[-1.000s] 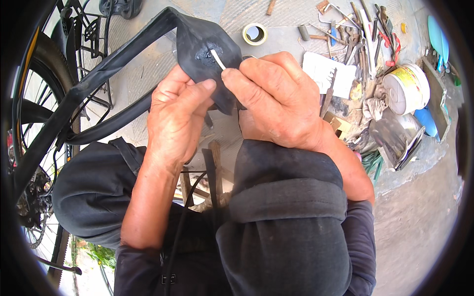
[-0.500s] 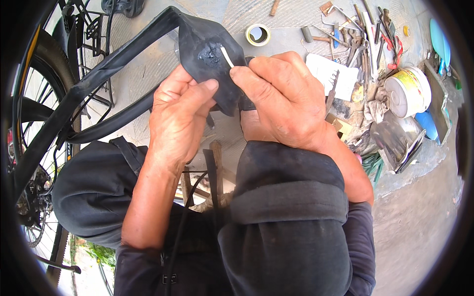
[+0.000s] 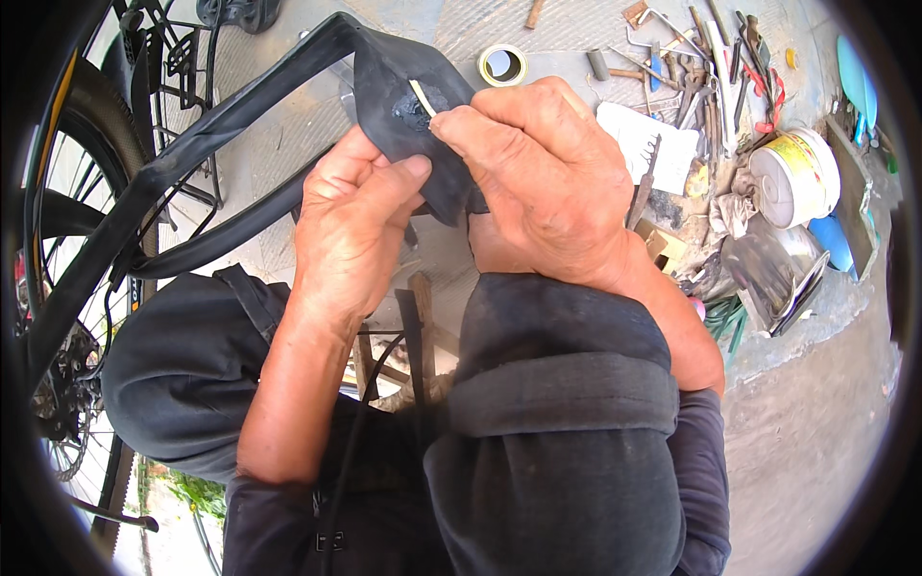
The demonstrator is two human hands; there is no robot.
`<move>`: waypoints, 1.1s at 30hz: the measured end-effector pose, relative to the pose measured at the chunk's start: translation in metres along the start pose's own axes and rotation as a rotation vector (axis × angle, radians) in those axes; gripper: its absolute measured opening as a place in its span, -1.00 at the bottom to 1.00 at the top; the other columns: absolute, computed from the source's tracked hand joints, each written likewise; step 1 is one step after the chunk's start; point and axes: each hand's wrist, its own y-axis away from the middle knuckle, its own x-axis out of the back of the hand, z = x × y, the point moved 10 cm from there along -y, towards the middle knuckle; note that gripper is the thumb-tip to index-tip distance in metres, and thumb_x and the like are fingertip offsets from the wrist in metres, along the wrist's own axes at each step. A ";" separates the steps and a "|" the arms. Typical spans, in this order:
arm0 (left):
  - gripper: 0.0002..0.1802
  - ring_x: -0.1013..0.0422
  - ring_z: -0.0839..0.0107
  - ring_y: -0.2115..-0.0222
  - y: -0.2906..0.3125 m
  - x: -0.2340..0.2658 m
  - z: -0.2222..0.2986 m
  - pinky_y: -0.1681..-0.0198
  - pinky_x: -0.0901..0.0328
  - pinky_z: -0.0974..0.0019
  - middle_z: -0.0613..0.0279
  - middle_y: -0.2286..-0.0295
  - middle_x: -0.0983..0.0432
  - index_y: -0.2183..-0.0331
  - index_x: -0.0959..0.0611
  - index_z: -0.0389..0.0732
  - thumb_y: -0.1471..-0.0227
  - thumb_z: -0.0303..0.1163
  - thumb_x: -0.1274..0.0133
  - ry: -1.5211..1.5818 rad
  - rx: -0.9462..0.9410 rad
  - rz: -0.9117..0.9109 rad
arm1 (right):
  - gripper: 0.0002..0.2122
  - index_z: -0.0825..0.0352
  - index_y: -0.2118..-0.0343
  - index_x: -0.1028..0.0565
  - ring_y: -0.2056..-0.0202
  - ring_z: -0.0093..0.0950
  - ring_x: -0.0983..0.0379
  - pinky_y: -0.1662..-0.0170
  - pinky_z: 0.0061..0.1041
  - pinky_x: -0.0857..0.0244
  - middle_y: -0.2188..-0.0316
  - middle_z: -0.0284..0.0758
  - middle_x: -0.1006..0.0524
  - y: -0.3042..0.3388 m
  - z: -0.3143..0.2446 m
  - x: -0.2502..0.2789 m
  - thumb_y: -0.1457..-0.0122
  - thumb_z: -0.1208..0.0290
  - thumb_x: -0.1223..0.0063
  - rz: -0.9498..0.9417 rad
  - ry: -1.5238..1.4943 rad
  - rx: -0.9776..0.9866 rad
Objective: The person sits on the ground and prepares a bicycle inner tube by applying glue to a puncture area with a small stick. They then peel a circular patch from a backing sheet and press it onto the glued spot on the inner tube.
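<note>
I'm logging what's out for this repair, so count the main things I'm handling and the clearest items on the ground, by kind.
Black inner tube: 1
Small pale stick, pinched in the right hand: 1
Tape roll: 1
White tin: 1
Bicycle wheel: 1
Total: 5
The left hand grips the tube. The loose hand tools are too jumbled to count.

A bicycle stands at the left, its spoked wheel and dark frame reaching down the edge of the view. A roll of pale tape lies on the concrete ground near the top. To the right, a heap of hand tools spreads beside a white sheet of paper. A round white tin sits near crumpled rags, with a blue object just beyond it.
</note>
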 end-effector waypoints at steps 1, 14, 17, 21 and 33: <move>-0.67 -0.50 0.47 0.18 0.000 0.001 0.001 0.05 -0.37 0.34 0.22 0.19 -0.58 0.04 -0.56 -0.32 -0.14 -0.65 0.05 -0.001 -0.007 0.002 | -0.63 0.36 0.35 -0.63 0.49 -0.36 -0.44 0.45 -0.48 -0.33 0.43 -0.27 -0.52 0.000 0.000 -0.001 0.36 0.73 -0.24 0.000 -0.011 -0.001; -0.69 -0.49 0.51 0.22 0.000 0.000 0.003 0.09 -0.36 0.38 0.23 0.21 -0.58 0.05 -0.57 -0.31 -0.15 -0.64 0.04 -0.026 -0.021 0.049 | -0.66 0.40 0.31 -0.58 0.43 -0.39 -0.42 0.45 -0.49 -0.38 0.35 -0.30 -0.50 0.007 -0.016 -0.010 0.28 0.52 -0.17 -0.160 0.031 0.148; -0.70 -0.49 0.52 0.24 0.000 0.002 0.001 0.11 -0.36 0.40 0.24 0.22 -0.58 0.06 -0.57 -0.30 -0.15 -0.63 0.03 -0.035 -0.011 0.056 | -0.61 0.39 0.35 -0.61 0.48 -0.36 -0.44 0.48 -0.48 -0.38 0.40 -0.28 -0.52 0.007 -0.016 -0.007 0.43 0.62 -0.16 -0.141 0.038 0.125; -0.70 -0.49 0.54 0.25 0.000 0.004 -0.003 0.13 -0.36 0.42 0.26 0.24 -0.59 0.07 -0.57 -0.30 -0.14 -0.63 0.02 -0.051 0.014 0.038 | -0.61 0.41 0.34 -0.60 0.47 -0.36 -0.43 0.48 -0.48 -0.38 0.39 -0.27 -0.51 0.007 -0.014 -0.005 0.41 0.59 -0.17 -0.117 0.087 0.151; -0.71 -0.48 0.56 0.27 0.001 0.002 -0.001 0.15 -0.36 0.45 0.27 0.26 -0.59 0.08 -0.58 -0.30 -0.13 -0.63 0.01 -0.054 0.001 0.051 | -0.59 0.46 0.30 -0.58 0.44 -0.37 -0.44 0.48 -0.49 -0.39 0.35 -0.25 -0.50 0.012 -0.021 0.000 0.38 0.55 -0.18 -0.117 0.068 0.224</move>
